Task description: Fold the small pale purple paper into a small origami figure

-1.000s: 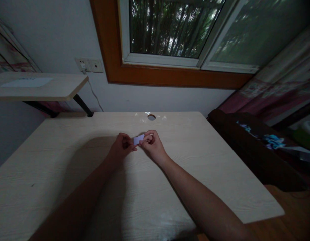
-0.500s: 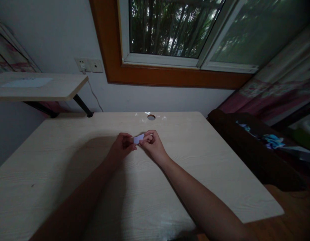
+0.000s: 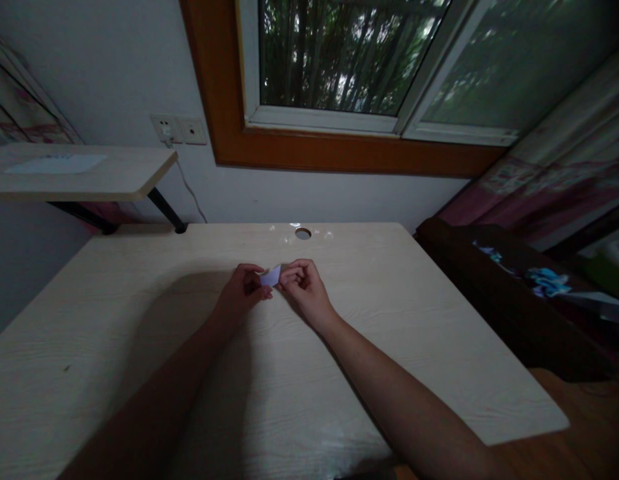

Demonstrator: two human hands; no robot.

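A small pale-lilac piece of paper (image 3: 271, 276) is held up between my two hands over the far middle of the desk. My left hand (image 3: 244, 287) pinches its left end between thumb and fingers. At the right end, the fingers of my right hand (image 3: 303, 283) are curled closed on the paper's edge. The fingers cover both ends of the piece, so its full outline does not show. Both forearms reach in from the near edge.
Beneath the hands lies a pale wood-grain desk (image 3: 389, 333) with a round cable hole (image 3: 303, 234) at the back. A raised shelf (image 3: 134, 180) stands at the left. To the right is dark furniture (image 3: 489, 287) with a blue cloth item (image 3: 548, 281).
The paper has shifted slightly left and its right end now looks more tilted. My right fingers cover less of it; both arms stay nearly in place.
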